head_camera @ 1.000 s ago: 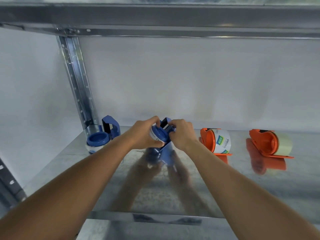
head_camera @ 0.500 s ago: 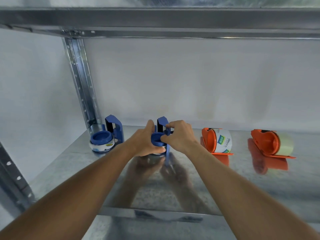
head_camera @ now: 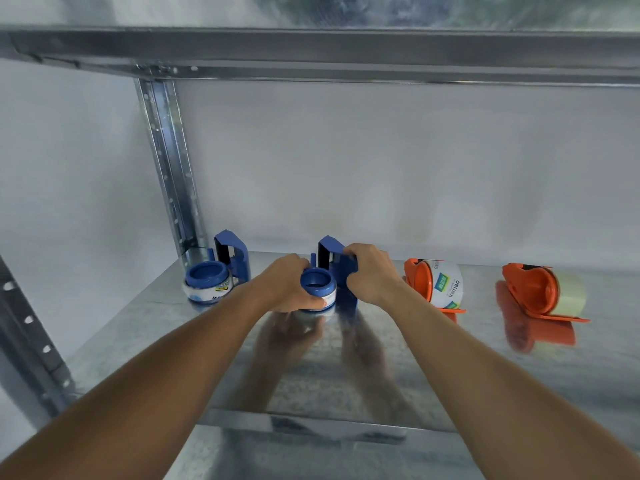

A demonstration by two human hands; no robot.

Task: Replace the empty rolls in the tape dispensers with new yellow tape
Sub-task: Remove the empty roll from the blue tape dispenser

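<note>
A blue tape dispenser (head_camera: 337, 271) stands on the metal shelf (head_camera: 381, 375) at the middle back. My left hand (head_camera: 287, 289) grips its round blue hub and the white roll around it (head_camera: 317, 292). My right hand (head_camera: 370, 275) grips the dispenser's upright blue frame. A second blue dispenser (head_camera: 221, 275) with a white roll stands to the left, by the post. Two orange dispensers lie to the right: one (head_camera: 434, 285) holds a white labelled roll, the far one (head_camera: 543, 292) a pale yellowish roll.
A perforated steel upright (head_camera: 171, 168) rises at the back left, and an upper shelf beam (head_camera: 311, 53) runs overhead. A white wall closes the back. The shelf's front lip (head_camera: 311, 424) lies near my forearms.
The blue dispenser has been turned upright and set down on the shelf. Both hands have stayed on it, and the view has shifted slightly right.
</note>
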